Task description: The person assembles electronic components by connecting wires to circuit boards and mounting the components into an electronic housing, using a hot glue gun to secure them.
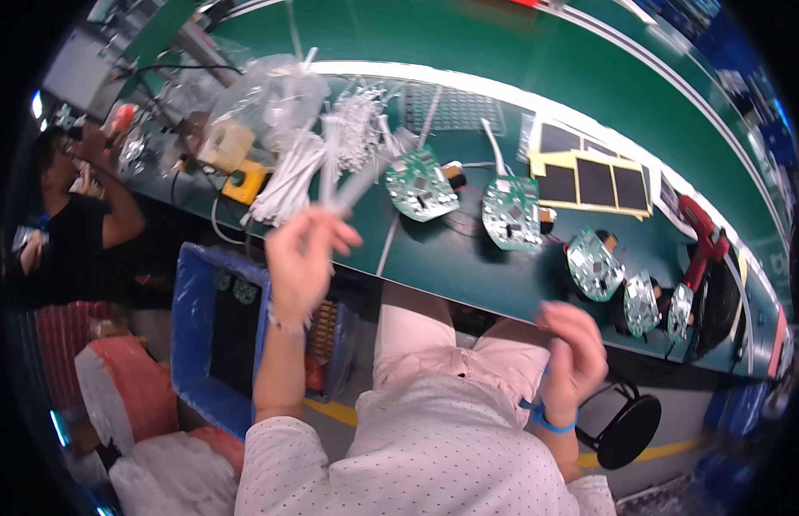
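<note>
My left hand (pixel 303 258) is raised at the table's front edge, its fingers pinched together. A pale, motion-blurred white strip (pixel 358 187) runs up from the fingertips. Just beyond lie a bundle of long white strips (pixel 289 182) and a heap of short white pieces (pixel 358 129). My right hand (pixel 576 351), a blue band at its wrist, hovers before the front edge with loosely curled fingers and nothing visible in them. Green circuit boards (pixel 421 185) stand in a row; a second board (pixel 512 213) has a white strip upright behind it, and a third board (pixel 595 265) is nearest my right hand.
A yellow-and-black device (pixel 243 183) and clear plastic bags (pixel 274 95) are at the left. Black pads on yellow backing (pixel 593 176) lie at the back right, near a red glue gun (pixel 702 241). A blue bin (pixel 182 335) stands below; a person (pixel 77 224) works at far left.
</note>
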Available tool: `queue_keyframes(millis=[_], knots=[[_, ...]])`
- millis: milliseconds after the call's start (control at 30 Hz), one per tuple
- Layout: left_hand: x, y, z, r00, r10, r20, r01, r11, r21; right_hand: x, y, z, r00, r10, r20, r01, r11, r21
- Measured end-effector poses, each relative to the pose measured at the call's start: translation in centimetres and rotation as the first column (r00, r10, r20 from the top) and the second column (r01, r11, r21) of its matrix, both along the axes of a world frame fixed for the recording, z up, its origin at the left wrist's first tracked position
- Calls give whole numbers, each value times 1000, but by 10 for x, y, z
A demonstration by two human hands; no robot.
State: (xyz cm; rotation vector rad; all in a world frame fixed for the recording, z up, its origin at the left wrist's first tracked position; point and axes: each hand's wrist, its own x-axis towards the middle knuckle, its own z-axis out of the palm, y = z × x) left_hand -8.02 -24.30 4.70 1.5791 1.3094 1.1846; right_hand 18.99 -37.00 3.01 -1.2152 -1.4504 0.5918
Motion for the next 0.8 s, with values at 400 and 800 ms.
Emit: queue_keyframes(millis=[400,800], knots=[[122,-74,-41,678,-668,305,733,646,-213,-3,2,-2,305,-124,-944,-195,962,-190],[220,-42,-121,897,-405,-179,428,896,116,67,20,-42,669,-614,418,679,734,-9]])
